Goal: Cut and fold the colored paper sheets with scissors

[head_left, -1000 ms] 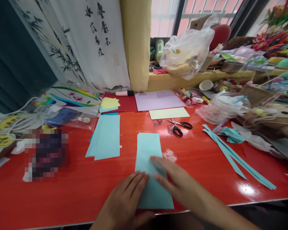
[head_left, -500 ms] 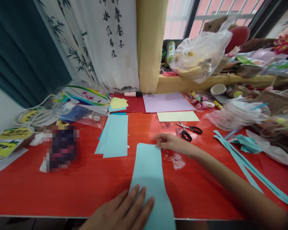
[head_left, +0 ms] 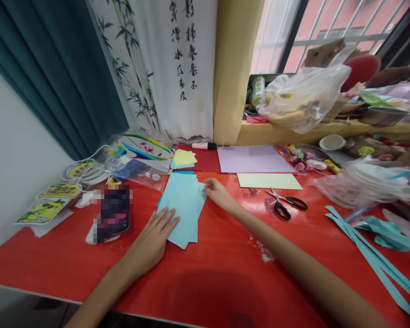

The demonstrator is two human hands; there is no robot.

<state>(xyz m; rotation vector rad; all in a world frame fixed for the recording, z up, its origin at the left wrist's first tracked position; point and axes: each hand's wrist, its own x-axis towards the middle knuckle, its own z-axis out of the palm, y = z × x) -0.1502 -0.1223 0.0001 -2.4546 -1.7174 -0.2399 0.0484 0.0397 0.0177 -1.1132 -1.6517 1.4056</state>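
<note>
Pale blue sheets point(head_left: 182, 205) lie in an uneven pile left of centre on a red table point(head_left: 198, 287). The left hand point(head_left: 157, 234) is spread over the pile's near left edge; the right hand point(head_left: 218, 193) has its fingers curled in at the far right corner, and whether they pinch it I cannot tell.

Brush-written characters run in two columns down the white hanging point(head_left: 181, 123) at the far side; 水 and 不 can be read. Tags point(head_left: 53, 205) at left, yellow and green, carry lettering too small to read.

The tabletop is glossy. A teal curtain point(head_left: 54, 77) hangs at far left, and a barred window point(head_left: 328, 32) stands at far right. Black-handled scissors point(head_left: 283, 202) lie right of the pile, near cream paper point(head_left: 269, 181).

Mosaic blocks cover a dark item point(head_left: 112, 214) left of the pile. Blue strips point(head_left: 369, 255) run to the right edge, where one is cut off. Contents of the clear bag point(head_left: 362, 184) beyond them are hard to make out.
</note>
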